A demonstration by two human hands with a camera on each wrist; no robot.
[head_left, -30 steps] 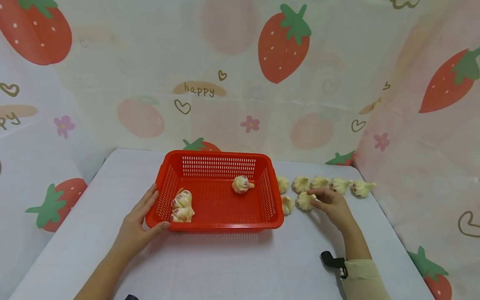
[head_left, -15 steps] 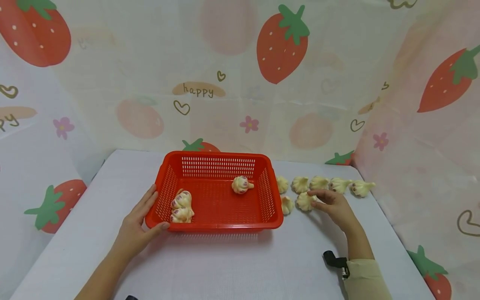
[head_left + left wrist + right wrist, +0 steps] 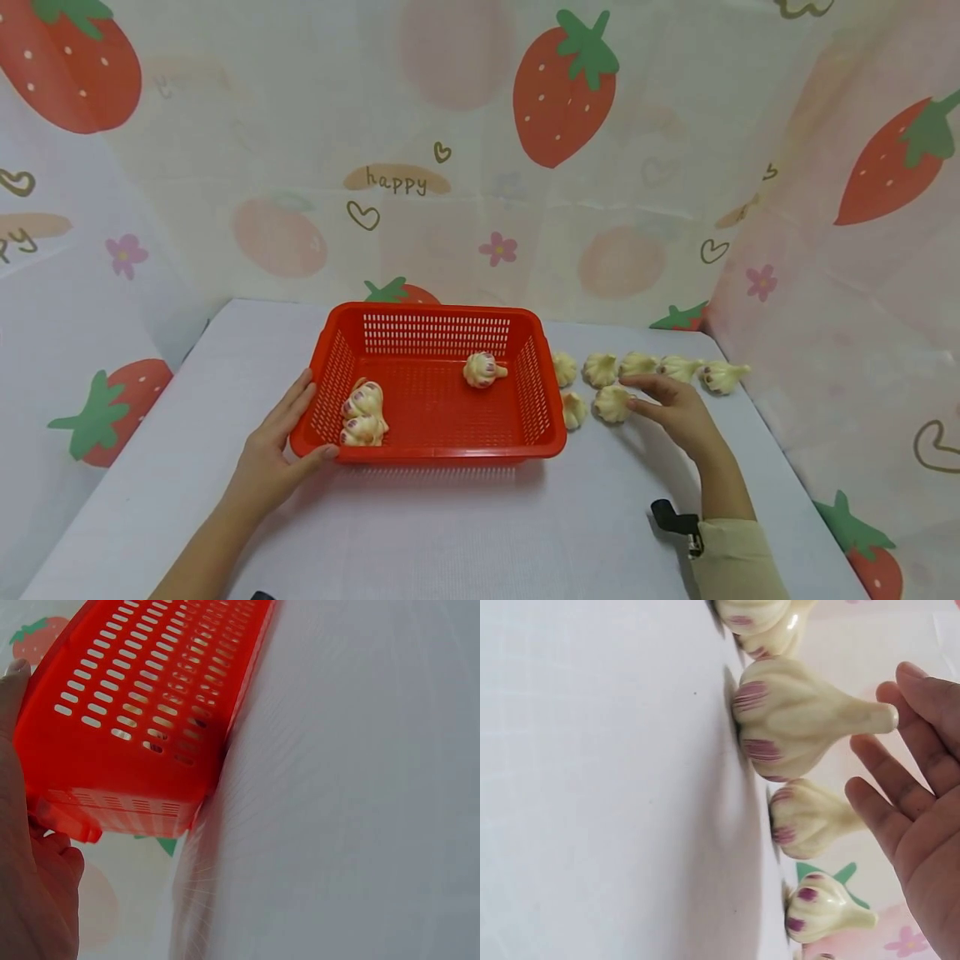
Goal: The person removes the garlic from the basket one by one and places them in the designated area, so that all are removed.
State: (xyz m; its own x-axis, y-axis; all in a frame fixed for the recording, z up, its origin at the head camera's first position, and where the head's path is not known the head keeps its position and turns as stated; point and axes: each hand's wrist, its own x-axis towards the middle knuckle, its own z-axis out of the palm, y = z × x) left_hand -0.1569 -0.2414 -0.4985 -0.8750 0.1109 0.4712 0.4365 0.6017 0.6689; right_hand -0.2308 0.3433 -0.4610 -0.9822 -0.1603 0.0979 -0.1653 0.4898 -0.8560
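Observation:
A red plastic basket [image 3: 450,452] stands on the white table, holding two garlic bulbs [image 3: 364,412] at its left and one garlic bulb [image 3: 483,369] at its back right. My left hand [image 3: 266,458] holds the basket's front left corner, thumb at the front rim and fingers along the left side. Right of the basket a garlic bulb [image 3: 612,403] sits upright on the table, its stem [image 3: 877,718] up. Beside that stem is my right hand [image 3: 675,417], fingers spread a little apart and around nothing; the right wrist view shows a small gap.
A back row of several garlic bulbs [image 3: 637,365] runs right from the basket. Another bulb [image 3: 574,411] stands close against the basket's right wall. Strawberry-print cloth [image 3: 450,100] hangs behind and at both sides of the white table [image 3: 465,533].
My right hand has drawn slightly right, its fingertips coming off the front garlic bulb's stem. The bulb stays upright on the table. My left hand and the basket have not moved.

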